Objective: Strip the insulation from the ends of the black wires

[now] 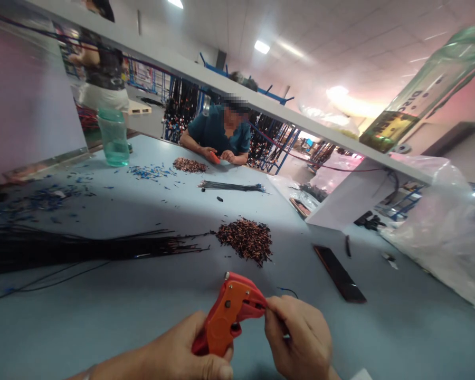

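Note:
My left hand (174,348) is wrapped round the handles of a red and orange wire stripper (221,316), held above the near part of the table. Its jaws point right, toward my right hand (301,332). The fingers of that hand are pinched at the jaw tips on a thin black wire (288,290), mostly hidden by the hand; a short length with a bluish tip shows above the knuckles. Beyond the tool lies a heap of short copper-and-black offcuts (245,240). To the left stretches a long bundle of black wires (83,248).
A dark phone (339,274) lies to the right. Blue bits (43,198) are scattered at the left, near a green bottle (113,137). Across the table a person (221,134) sits behind a small wire bundle (233,186). A shelf (269,108) crosses above, carrying another bottle (427,89).

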A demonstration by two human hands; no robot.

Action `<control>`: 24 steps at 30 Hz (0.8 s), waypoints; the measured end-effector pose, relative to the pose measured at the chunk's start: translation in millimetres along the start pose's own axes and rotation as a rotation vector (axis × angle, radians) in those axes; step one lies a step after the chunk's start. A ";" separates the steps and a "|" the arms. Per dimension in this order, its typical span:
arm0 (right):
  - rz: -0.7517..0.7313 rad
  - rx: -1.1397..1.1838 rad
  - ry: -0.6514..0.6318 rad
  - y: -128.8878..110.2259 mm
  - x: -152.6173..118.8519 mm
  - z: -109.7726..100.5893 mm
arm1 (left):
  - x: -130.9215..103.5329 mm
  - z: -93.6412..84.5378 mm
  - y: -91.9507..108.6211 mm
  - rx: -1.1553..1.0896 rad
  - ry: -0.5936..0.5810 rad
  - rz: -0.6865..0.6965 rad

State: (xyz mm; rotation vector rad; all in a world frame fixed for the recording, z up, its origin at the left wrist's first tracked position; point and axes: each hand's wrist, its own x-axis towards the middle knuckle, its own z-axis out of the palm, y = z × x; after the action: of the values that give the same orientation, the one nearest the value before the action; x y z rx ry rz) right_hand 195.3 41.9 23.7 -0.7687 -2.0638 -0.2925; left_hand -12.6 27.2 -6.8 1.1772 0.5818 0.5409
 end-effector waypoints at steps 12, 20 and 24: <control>0.007 -0.022 0.010 -0.1 -7.5 4.2 | 3.7 0.9 -1.9 0.074 0.016 0.089; 0.032 -0.017 -0.010 -0.1 -4.6 5.9 | 4.2 3.6 -10.2 -0.095 0.116 0.014; 0.054 0.011 -0.029 2.4 -4.1 8.8 | 5.2 2.0 -16.2 -0.192 0.079 -0.012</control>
State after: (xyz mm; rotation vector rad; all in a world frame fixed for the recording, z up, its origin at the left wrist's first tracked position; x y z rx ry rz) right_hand 192.6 46.3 15.1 -0.8247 -2.0668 -0.2413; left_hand -6.0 24.5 -22.5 0.9734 0.5904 0.6216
